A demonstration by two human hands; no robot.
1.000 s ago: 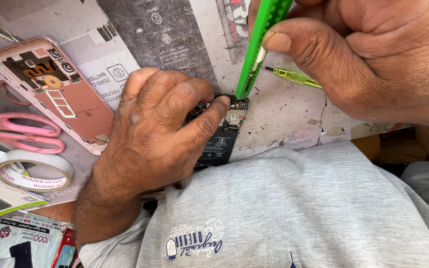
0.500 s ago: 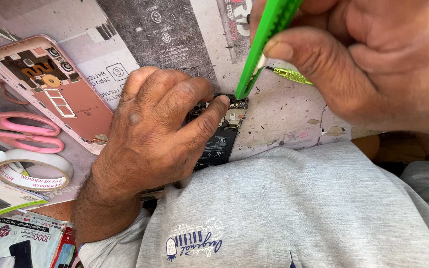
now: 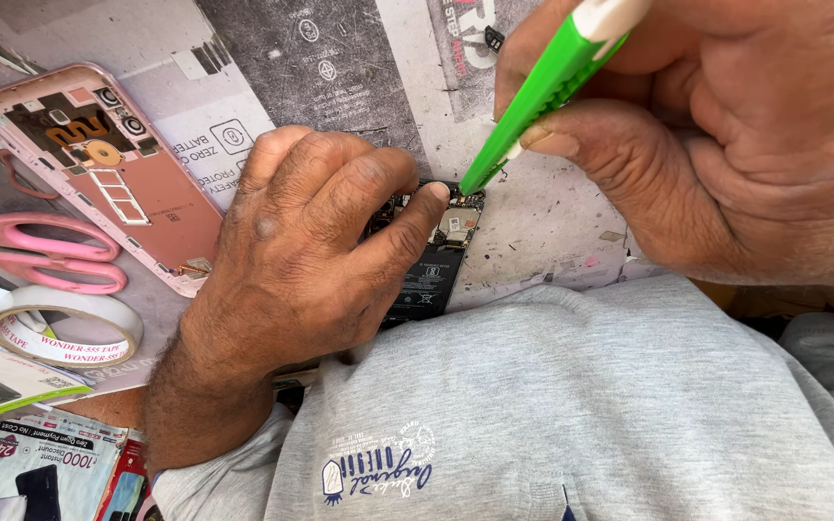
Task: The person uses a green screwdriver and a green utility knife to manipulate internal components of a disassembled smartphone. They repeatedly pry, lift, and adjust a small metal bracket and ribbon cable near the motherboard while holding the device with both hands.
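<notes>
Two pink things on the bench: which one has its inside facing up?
The phone back cover, upper left: its inner side with openings shows. The scissors lie flat below it, handles only visible.

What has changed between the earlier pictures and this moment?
The right hand has tilted the green screwdriver lower and further to the right, while its tip stays at the top of the opened phone. The thin yellow-green tool seen under that hand a second ago is now hidden. The left hand still presses on the phone; the pink back cover, scissors and tape roll have not moved.
</notes>
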